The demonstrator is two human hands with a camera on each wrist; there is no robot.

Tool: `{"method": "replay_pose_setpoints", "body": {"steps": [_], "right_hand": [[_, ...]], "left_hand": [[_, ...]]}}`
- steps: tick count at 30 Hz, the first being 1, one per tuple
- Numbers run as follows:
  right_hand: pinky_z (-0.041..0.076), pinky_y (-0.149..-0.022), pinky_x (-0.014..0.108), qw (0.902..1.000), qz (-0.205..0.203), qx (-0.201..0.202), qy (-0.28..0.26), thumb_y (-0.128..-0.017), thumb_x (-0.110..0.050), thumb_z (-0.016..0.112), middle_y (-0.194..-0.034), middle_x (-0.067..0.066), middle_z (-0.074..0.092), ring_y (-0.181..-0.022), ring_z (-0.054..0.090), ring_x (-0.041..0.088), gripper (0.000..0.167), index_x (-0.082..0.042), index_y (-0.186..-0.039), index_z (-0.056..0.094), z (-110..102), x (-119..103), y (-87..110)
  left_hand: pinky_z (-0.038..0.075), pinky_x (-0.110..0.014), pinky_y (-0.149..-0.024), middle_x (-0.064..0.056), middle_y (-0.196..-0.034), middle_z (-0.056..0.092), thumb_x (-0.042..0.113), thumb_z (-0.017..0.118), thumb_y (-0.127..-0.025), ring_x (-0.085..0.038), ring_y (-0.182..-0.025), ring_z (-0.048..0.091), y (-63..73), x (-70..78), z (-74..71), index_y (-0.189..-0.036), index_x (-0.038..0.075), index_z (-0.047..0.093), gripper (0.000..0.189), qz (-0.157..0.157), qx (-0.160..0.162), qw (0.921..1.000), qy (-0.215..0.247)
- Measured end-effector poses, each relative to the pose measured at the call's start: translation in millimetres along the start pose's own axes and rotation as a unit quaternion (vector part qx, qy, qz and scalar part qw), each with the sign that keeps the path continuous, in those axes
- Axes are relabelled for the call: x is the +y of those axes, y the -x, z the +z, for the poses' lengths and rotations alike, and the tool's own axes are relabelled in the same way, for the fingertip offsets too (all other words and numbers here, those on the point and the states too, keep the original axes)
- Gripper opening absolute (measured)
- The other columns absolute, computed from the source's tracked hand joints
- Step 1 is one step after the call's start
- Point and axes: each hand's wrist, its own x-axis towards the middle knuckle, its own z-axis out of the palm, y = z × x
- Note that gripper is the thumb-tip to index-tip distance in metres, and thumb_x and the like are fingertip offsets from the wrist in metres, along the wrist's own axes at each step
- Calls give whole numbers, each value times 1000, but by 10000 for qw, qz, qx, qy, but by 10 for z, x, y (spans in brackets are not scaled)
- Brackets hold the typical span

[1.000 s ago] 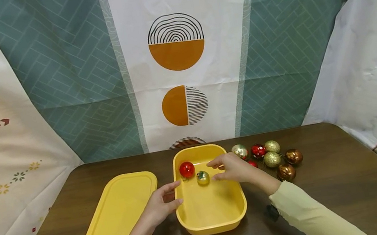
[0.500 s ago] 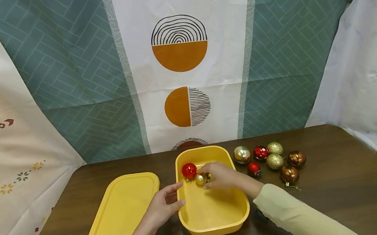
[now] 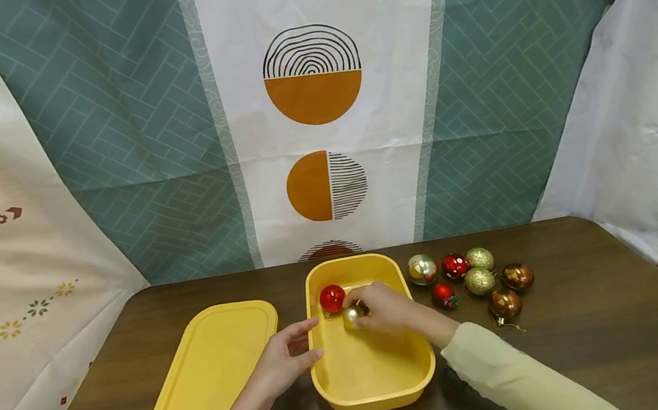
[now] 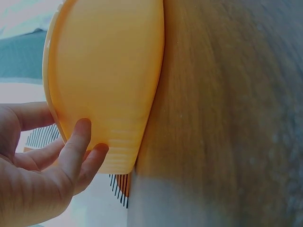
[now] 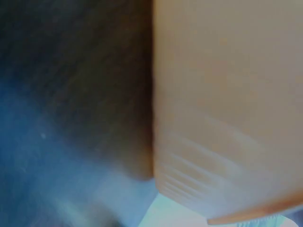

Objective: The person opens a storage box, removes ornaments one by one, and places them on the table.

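Note:
On the table stands a yellow plastic tub [image 3: 378, 401]. My right hand [image 3: 382, 308] reaches over its right rim and pinches a gold Christmas bauble [image 3: 351, 315] low inside, its cap toward the palm. A shiny red bauble [image 3: 332, 298] lies just left of those fingertips, near the back left corner. At the tub's left side, my left hand [image 3: 283, 358] has its fingers spread and gently bent, fingertips right at the rim. The left wrist view shows two fingers [image 4: 81, 137] in front of the outer wall. Only the tub's outer wall fills the right wrist view; the right hand is outside it.
A yellow lid [image 3: 210, 377] lies flat left of the tub. To the right sit several more baubles: a silver-gold one [image 3: 423, 270], red ones [image 3: 444, 293], glittery gold ones [image 3: 479, 281] and brown ones [image 3: 506, 306]. A patterned curtain [image 3: 325, 184] hangs behind the table.
My right hand has moved left and down inside the tub and taken hold of the gold bauble, which has turned, its plain side now showing. My left hand has stayed at the rim.

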Motion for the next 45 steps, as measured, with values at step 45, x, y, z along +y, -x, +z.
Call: {"method": "replay_pose_setpoints", "body": {"steps": [45], "right_hand": [[51,-69,20,9649,2076,1585,-281,-80,-15,69,-104,21,63,-91,63,32,35,5,-108,60,-1121,855,1849]], "left_hand": [[52,-39,-77,-22,-124,51,1,64,-82,-33,-106,55,-1,10,19,-129,1,49,49,-340,183,9992,-62]]}}
